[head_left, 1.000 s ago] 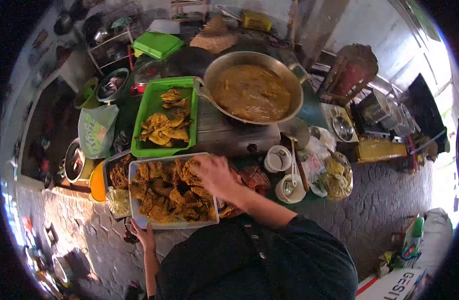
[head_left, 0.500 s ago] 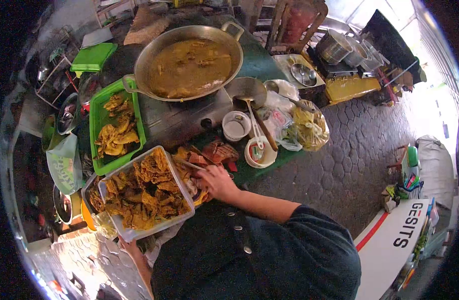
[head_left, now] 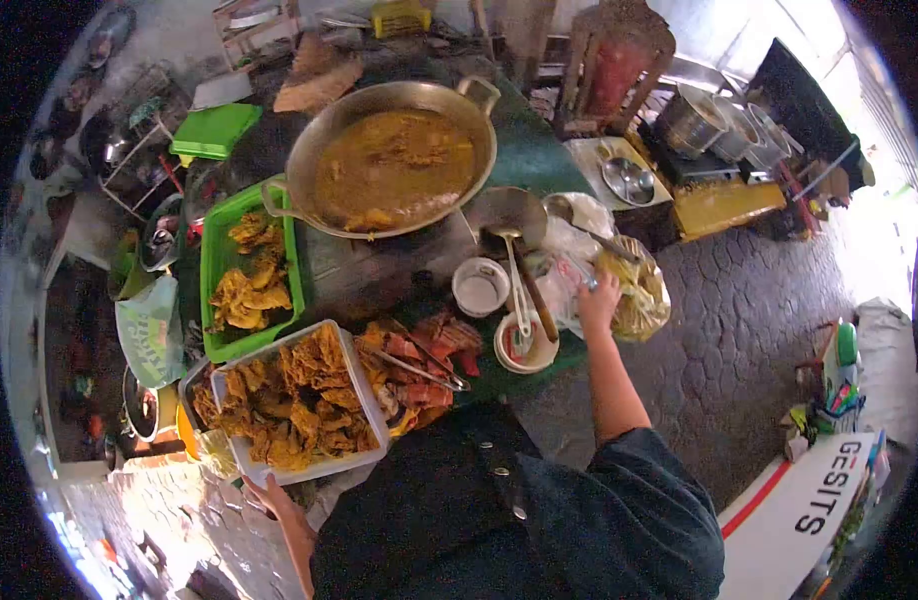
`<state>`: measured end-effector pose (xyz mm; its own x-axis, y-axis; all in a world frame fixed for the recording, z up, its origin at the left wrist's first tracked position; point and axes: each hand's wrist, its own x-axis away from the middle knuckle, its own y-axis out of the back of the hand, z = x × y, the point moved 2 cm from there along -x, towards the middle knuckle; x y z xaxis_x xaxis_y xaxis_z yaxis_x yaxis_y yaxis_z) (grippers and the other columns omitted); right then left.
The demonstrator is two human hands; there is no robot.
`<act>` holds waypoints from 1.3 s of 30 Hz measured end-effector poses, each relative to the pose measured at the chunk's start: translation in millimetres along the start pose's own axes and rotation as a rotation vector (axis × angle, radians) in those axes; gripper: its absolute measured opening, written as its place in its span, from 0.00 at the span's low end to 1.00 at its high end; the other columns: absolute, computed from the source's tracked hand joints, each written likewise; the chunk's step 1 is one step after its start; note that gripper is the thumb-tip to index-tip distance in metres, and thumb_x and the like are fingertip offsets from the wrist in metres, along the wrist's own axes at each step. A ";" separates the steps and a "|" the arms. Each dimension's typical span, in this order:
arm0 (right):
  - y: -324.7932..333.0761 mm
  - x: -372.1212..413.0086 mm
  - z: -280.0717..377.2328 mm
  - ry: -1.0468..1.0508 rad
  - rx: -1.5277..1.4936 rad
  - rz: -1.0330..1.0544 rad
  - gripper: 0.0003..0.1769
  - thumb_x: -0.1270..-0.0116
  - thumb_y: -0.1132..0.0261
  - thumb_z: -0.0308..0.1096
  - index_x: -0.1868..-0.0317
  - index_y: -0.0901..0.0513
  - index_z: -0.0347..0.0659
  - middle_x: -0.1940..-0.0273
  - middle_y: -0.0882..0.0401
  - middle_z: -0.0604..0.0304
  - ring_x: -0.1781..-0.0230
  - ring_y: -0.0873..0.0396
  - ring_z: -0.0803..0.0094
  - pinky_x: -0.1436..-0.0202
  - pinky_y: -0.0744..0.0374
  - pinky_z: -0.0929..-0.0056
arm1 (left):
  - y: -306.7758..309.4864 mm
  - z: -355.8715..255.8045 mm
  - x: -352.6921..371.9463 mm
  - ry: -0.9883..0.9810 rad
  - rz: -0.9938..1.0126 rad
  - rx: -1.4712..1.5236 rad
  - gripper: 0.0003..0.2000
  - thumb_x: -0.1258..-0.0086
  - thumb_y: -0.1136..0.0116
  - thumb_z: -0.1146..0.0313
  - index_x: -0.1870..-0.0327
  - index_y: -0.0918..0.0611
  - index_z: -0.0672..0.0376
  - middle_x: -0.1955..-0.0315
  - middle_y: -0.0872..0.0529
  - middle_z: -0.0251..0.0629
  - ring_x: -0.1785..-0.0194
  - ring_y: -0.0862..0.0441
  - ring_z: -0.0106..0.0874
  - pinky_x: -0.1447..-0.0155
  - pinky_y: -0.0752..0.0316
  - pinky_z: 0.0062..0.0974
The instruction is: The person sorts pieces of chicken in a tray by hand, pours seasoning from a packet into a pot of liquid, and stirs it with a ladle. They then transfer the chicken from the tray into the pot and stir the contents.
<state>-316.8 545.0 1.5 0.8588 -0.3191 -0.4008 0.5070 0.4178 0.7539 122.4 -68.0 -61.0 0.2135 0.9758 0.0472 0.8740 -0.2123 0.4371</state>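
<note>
My left hand [head_left: 270, 497] grips the near lower edge of a clear plastic container [head_left: 384, 440]; part of its fingers is hidden beneath. Fried chicken pieces [head_left: 299, 400] fill that container. My right hand [head_left: 601, 300] reaches out to the plastic bags, its fingers stretched over a clear bag [head_left: 561, 285] and against a yellowish tied bag [head_left: 639, 305]. Metal tongs [head_left: 424, 372] lie on the crumpled red wrapping [head_left: 404, 355] beside the container. Left of my right hand stand a white tub [head_left: 480, 288] and a white bucket [head_left: 524, 362] with a ladle [head_left: 516, 275] across it.
A big metal wok [head_left: 309, 215] of brown broth sits at the table's far side. The green tray [head_left: 297, 270] holds more chicken. A stove with pots [head_left: 691, 125] stands far right, near a wooden chair [head_left: 614, 70]. A white panel [head_left: 779, 520] marked GESITS is lower right.
My right hand has let go of the tongs beside the container and moved right to the plastic bags. My left hand stays at the container and shows more. The view has shifted slightly.
</note>
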 end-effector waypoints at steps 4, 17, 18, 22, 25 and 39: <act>-36.2 -30.1 -40.9 -0.059 0.208 0.282 0.30 0.44 0.36 0.46 0.43 0.28 0.42 0.43 0.31 0.46 0.40 0.36 0.48 0.38 0.37 0.57 | -35.7 -68.8 52.8 -0.284 -0.259 -0.512 0.32 0.37 0.44 0.70 0.31 0.40 0.52 0.34 0.44 0.55 0.33 0.43 0.49 0.38 0.37 0.43; -32.1 -72.2 -30.2 0.110 0.037 0.529 0.17 0.43 0.39 0.47 0.68 0.17 0.40 0.71 0.19 0.48 0.67 0.21 0.51 0.60 0.27 0.52 | -199.3 -260.9 193.1 -0.741 0.087 -0.484 0.27 0.42 0.44 0.77 0.38 0.32 0.61 0.36 0.41 0.55 0.36 0.42 0.52 0.34 0.48 0.45; -23.2 -81.2 -22.6 0.219 0.076 0.473 0.14 0.43 0.38 0.42 0.69 0.18 0.38 0.71 0.20 0.46 0.68 0.22 0.50 0.63 0.27 0.56 | -212.6 -269.4 202.0 -0.848 0.138 -0.451 0.26 0.42 0.43 0.74 0.38 0.30 0.61 0.37 0.40 0.56 0.36 0.42 0.52 0.34 0.48 0.45; 39.4 -119.0 40.0 0.278 -0.283 0.413 0.11 0.44 0.35 0.35 0.77 0.22 0.35 0.78 0.25 0.48 0.75 0.27 0.51 0.69 0.29 0.60 | -259.1 -306.2 233.4 -0.916 0.354 -0.441 0.27 0.42 0.38 0.67 0.40 0.29 0.60 0.37 0.40 0.55 0.36 0.42 0.52 0.34 0.48 0.48; 68.1 -137.0 90.5 0.455 -0.383 0.393 0.13 0.44 0.36 0.37 0.77 0.23 0.34 0.79 0.27 0.46 0.77 0.28 0.51 0.71 0.31 0.59 | -289.9 -325.6 252.2 -1.007 0.534 -0.326 0.31 0.43 0.35 0.62 0.37 0.31 0.59 0.37 0.40 0.54 0.38 0.40 0.52 0.35 0.45 0.47; 59.0 -109.8 237.0 0.610 -0.719 1.064 0.14 0.47 0.31 0.36 0.66 0.20 0.34 0.70 0.23 0.51 0.69 0.25 0.59 0.63 0.28 0.66 | -328.9 -358.9 228.5 -0.059 1.471 0.252 0.30 0.36 0.38 0.56 0.37 0.33 0.63 0.47 0.24 0.36 0.44 0.28 0.28 0.37 0.36 0.29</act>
<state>-398.5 403.0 213.4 0.6511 0.7499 -0.1170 -0.6226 0.6159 0.4828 -272.9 243.5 128.4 0.9591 -0.1167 0.2578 -0.0849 -0.9877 -0.1313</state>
